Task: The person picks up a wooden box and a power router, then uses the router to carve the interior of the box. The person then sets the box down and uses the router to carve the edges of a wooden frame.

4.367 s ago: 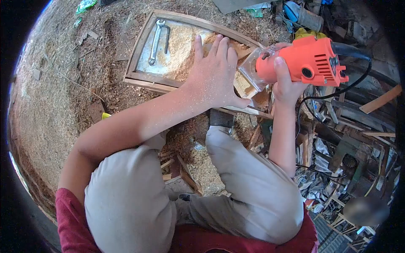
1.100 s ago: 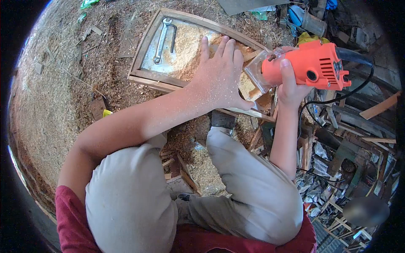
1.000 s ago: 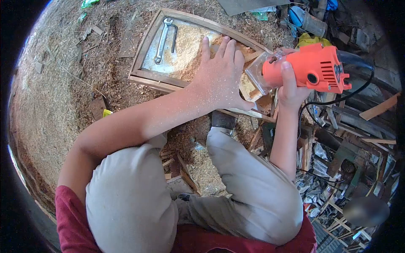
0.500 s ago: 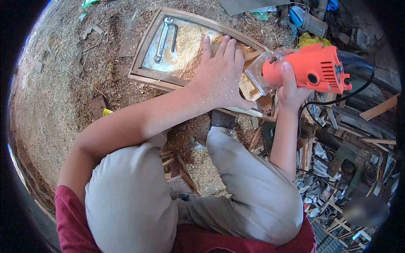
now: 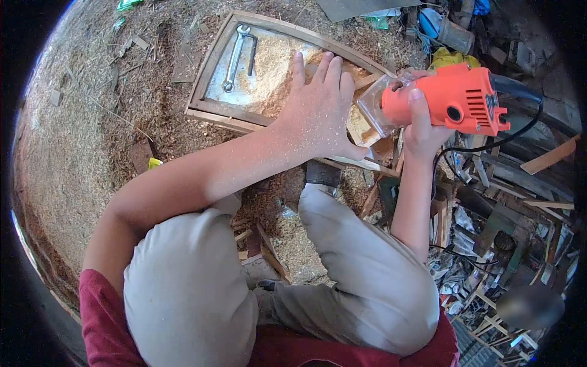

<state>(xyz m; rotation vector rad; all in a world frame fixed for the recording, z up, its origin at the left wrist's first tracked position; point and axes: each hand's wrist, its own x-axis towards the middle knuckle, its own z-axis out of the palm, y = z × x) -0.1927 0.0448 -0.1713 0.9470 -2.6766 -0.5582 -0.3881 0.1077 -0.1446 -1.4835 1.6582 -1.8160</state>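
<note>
My right hand (image 5: pixel 420 125) grips an orange-red trim router (image 5: pixel 440 98), thumb along its side. The router lies tilted on its side, its clear plastic base (image 5: pixel 373 107) facing left. A black cord (image 5: pixel 510 92) leads from its rear end. My left hand (image 5: pixel 321 104) is spread flat, palm down, with wood dust on it. Beneath and beside its fingers is a pale piece of wood (image 5: pixel 361 125), mostly hidden by the hand and the router base. Both hands are over a wood-framed tray (image 5: pixel 211 58) holding sawdust (image 5: pixel 272 61).
A combination wrench (image 5: pixel 234 61) and a dark hex key (image 5: pixel 252 56) lie in the tray's far left part. Wood shavings (image 5: pixel 85 153) cover the ground to the left. Scrap wood (image 5: pixel 550 156) and mixed debris (image 5: pixel 465 238) are heaped on the right. My knees are close below the tray.
</note>
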